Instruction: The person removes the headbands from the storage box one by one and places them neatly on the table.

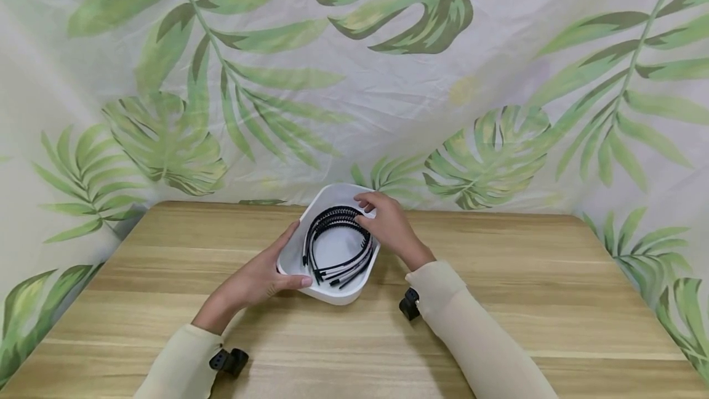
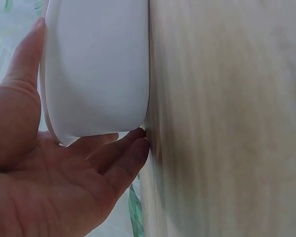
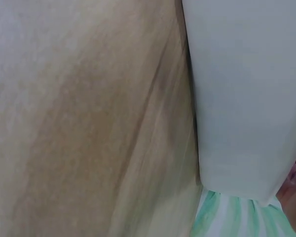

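A white bin [image 1: 290, 257] with rounded corners sits on the table, and several black and light headbands [image 1: 339, 219] lie nested inside it. At the bin's near left corner, my left hand [image 1: 260, 276] grips it, thumb over the front rim and fingers along the left side. The left wrist view has this hand [image 2: 64, 177] around the bin's smooth outer wall [image 2: 98, 64]. My right hand [image 1: 390, 223] reaches over the right rim, thumb tip right at the headbands and fingers bent above them. I cannot tell whether it pinches one.
The wooden table [image 1: 498, 276] extends to both sides of the bin. Behind it hangs a leaf-patterned cloth [image 1: 388, 91], close to the table's back edge. A small black camera [image 1: 410, 305] is on the right wrist and another [image 1: 229, 362] on the left.
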### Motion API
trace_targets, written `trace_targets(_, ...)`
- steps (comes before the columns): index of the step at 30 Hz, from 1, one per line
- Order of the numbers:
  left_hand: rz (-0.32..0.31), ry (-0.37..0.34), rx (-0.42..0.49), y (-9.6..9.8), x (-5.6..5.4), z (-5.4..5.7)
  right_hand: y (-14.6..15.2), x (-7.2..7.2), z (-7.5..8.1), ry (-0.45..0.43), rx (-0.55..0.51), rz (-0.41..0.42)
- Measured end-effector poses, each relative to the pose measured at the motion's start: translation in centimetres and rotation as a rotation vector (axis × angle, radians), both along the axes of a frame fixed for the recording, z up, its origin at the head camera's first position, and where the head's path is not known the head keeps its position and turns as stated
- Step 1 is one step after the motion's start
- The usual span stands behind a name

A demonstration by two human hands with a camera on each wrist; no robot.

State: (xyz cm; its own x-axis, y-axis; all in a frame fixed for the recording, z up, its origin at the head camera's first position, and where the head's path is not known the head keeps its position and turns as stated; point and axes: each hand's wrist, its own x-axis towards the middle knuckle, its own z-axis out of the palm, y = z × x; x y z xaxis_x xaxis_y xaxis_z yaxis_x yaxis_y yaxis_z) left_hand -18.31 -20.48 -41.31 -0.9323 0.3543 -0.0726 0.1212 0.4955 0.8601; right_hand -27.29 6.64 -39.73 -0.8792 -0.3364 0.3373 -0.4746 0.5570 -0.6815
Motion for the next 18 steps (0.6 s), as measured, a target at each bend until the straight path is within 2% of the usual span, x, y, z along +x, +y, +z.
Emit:
trace_targets(5,0.013,-0.008,-0.008,0.06,0.09,-0.04,-0.16,-0.37,-0.15,-0.012,0.009,-0.004)
trace_targets(18,0.013,0.031,-0.035,0.29,0.44,0.25,-0.50,-0.65,-0.14,-0.003,0.049,-0.020)
